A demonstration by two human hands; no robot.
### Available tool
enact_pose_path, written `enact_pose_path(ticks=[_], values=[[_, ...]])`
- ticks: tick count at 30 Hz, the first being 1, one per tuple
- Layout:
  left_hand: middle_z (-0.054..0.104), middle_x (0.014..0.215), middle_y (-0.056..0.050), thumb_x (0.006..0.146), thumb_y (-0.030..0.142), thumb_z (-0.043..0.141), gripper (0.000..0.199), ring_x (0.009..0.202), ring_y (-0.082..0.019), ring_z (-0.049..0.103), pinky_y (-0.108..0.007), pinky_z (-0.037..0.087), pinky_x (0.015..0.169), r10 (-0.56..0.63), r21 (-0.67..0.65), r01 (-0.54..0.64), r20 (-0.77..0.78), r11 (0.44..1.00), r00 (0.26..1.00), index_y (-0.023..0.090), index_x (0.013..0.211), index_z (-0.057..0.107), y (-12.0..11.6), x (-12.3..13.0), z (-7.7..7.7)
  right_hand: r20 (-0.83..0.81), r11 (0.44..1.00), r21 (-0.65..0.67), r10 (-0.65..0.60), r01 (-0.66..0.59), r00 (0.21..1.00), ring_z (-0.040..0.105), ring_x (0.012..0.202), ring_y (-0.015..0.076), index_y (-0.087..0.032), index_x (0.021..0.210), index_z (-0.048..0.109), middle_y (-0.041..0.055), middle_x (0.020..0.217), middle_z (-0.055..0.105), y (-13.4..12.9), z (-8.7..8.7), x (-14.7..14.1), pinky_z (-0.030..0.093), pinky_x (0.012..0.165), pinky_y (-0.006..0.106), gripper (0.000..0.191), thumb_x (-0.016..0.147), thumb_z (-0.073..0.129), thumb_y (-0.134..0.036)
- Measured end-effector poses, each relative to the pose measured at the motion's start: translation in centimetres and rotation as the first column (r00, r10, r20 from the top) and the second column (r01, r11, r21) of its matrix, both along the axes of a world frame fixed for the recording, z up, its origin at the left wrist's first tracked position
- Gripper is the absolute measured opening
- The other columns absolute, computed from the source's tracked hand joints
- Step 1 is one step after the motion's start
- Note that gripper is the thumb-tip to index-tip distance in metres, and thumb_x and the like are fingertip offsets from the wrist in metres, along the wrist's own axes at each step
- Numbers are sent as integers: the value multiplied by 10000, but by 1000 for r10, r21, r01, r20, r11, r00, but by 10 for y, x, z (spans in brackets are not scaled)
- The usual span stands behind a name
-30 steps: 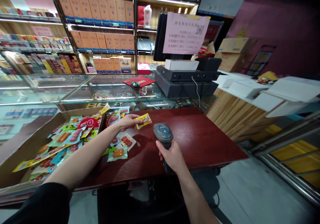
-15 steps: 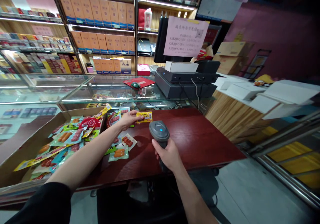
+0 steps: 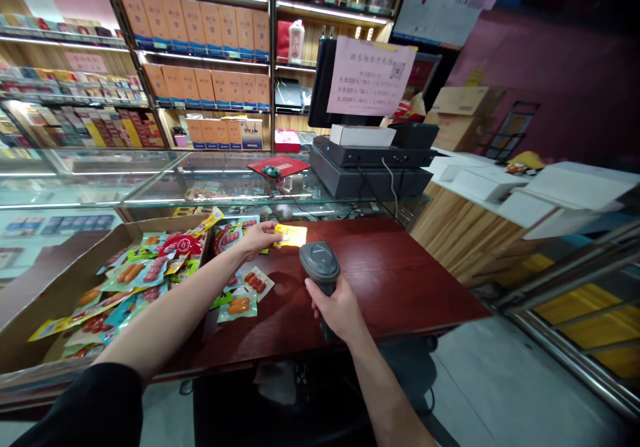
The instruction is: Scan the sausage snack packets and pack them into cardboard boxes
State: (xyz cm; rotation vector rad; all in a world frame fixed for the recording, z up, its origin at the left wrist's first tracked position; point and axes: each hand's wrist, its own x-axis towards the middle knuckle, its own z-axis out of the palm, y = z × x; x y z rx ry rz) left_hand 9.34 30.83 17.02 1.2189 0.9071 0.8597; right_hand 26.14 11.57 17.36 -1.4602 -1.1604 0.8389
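Between the fingers of my left hand (image 3: 260, 239) is a small yellow snack packet (image 3: 291, 235), held by its left end above the table and brightly lit. My right hand (image 3: 336, 307) is wrapped round the handle of a dark grey barcode scanner (image 3: 320, 260), whose head stands just right of and nearer than the packet. Below my left wrist, a packet of red sausages (image 3: 257, 280) and a packet of orange sausages (image 3: 238, 306) lie on the dark red table (image 3: 400, 274). More snack packets are partly hidden behind my left forearm.
An open cardboard box (image 3: 30, 327) full of snack packets takes up the table's left end. Behind the table runs a glass counter (image 3: 210, 177) with a mouse (image 3: 271, 171), a monitor (image 3: 325, 80) and a cash drawer (image 3: 370, 179). White cartons (image 3: 575, 184) stand on a wooden cabinet at right.
The yellow packet now glows brightly, its print washed out, and it has turned slightly. The blue light on top of the scanner is gone. Both hands have barely moved.
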Motion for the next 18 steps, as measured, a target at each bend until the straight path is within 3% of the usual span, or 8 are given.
enact_pose_path(ticks=[12,18], values=[[763,849,-62,504,343,953,500,681,-134,686,-212,505,579,8,9,-8,-28,1000,1000,145,876,684,-7,-2,9,-18,1000,-16,-18,18,1000,563,344,160,-215,770,571,-22,469,599,0,1,1,427,347,237,322,745,730,-495],[755,813,-51,465,295,974,515,681,-146,697,-218,525,566,64,-21,-63,30,998,998,146,846,660,2,-7,13,-43,1000,-24,18,-19,999,549,351,156,-203,777,587,-22,467,586,-1,-1,5,415,353,240,355,746,732,-525]])
